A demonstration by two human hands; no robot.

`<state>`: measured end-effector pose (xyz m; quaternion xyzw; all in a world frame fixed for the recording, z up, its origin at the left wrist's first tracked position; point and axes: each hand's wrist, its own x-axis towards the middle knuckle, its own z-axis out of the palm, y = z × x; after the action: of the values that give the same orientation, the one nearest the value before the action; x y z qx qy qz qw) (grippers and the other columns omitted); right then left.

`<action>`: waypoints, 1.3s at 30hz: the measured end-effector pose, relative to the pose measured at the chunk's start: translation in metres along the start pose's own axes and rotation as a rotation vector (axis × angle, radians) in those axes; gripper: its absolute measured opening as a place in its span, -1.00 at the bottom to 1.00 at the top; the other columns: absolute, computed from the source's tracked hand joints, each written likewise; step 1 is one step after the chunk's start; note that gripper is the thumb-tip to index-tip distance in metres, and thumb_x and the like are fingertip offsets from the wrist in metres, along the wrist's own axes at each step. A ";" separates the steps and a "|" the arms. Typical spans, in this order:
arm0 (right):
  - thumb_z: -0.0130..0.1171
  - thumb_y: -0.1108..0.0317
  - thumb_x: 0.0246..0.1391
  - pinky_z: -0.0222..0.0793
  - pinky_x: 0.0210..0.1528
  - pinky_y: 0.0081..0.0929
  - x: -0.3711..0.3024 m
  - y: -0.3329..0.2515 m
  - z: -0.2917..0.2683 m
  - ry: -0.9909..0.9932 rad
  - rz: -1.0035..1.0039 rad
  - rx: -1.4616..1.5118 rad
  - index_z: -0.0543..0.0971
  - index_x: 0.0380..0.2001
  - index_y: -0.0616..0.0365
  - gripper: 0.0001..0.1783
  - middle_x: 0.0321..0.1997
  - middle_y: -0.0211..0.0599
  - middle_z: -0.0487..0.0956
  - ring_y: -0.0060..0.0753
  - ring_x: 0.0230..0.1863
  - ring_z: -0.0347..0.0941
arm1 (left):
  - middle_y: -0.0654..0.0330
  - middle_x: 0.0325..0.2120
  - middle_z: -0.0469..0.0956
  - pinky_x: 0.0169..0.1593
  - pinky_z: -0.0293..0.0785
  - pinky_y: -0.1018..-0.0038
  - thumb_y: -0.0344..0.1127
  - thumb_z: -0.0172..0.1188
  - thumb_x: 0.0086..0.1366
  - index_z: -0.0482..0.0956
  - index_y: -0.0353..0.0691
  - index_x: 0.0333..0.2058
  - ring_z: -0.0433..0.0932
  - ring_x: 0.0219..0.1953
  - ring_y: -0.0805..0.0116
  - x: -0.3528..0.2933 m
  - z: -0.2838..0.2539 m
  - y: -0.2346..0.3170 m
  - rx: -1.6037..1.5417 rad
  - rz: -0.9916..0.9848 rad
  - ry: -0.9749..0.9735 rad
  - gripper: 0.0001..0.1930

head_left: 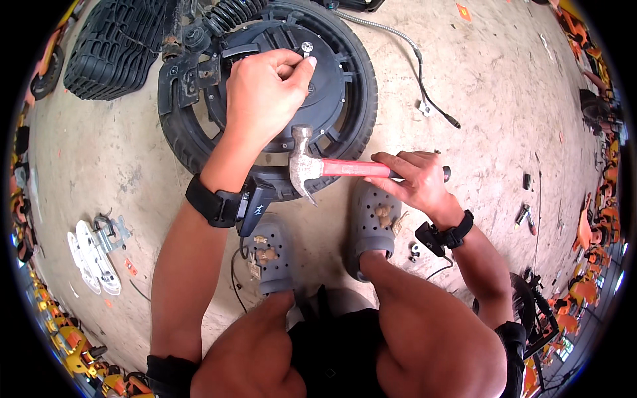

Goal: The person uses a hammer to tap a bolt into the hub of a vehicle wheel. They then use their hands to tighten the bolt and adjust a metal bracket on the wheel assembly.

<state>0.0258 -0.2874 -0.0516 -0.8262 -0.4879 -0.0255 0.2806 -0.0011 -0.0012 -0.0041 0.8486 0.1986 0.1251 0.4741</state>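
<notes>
My right hand (419, 180) is wrapped round the handle of a claw hammer (352, 168) with a red and black grip. The hammer lies sideways, its worn steel head to the left and its claw toward me. Over the black wheel (318, 86), my left hand (269, 89) is closed, thumb against fingers. From that pinch sticks up a small silver piece with a round end (306, 48); its lower part is hidden, so I cannot tell its kind. The wheel lies flat on the floor, with a tyre round a dark hub cover. A rusty bracket (189, 83) and a coil spring (229, 16) adjoin it.
A ribbed black part (116, 50) lies at the far left. A cable (419, 63) with a black plug runs right of the wheel. White and metal brackets (96, 255) lie at left, a small tool (525, 217) at right. My grey clogs (375, 225) stand before the wheel.
</notes>
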 end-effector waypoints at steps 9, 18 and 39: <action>0.52 -0.02 0.00 0.29 -0.64 -0.40 -0.015 -0.001 0.012 -0.002 -0.058 -0.009 0.75 -0.27 -0.04 -0.65 -0.71 -0.49 0.41 -0.37 -0.72 0.41 | 0.15 -0.62 0.68 -0.41 0.49 0.51 -0.26 0.38 0.32 0.75 -0.34 -0.33 0.62 -0.61 0.47 -0.002 0.001 -0.007 -0.051 0.048 0.040 -0.78; 0.52 -0.02 0.01 0.30 -0.64 -0.40 -0.016 -0.004 0.014 0.000 -0.039 0.006 0.75 -0.28 -0.04 -0.66 -0.71 -0.49 0.42 -0.36 -0.72 0.41 | 0.13 -0.63 0.67 -0.45 0.46 0.51 -0.26 0.39 0.32 0.75 -0.35 -0.33 0.59 -0.63 0.48 0.000 0.003 -0.012 -0.091 0.076 0.058 -0.78; 0.50 0.00 0.01 0.35 -0.60 -0.39 -0.004 -0.006 0.010 -0.003 -0.039 -0.045 0.74 -0.24 -0.05 -0.65 -0.68 -0.49 0.45 -0.38 -0.67 0.46 | 0.24 -0.57 0.70 -0.48 0.33 0.61 -0.25 0.35 0.40 0.76 -0.38 -0.25 0.43 -0.57 0.69 -0.002 -0.003 -0.003 -0.064 0.071 -0.015 -0.75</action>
<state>0.0163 -0.2835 -0.0587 -0.8226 -0.5038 -0.0406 0.2605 -0.0045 0.0017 -0.0055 0.8404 0.1607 0.1416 0.4979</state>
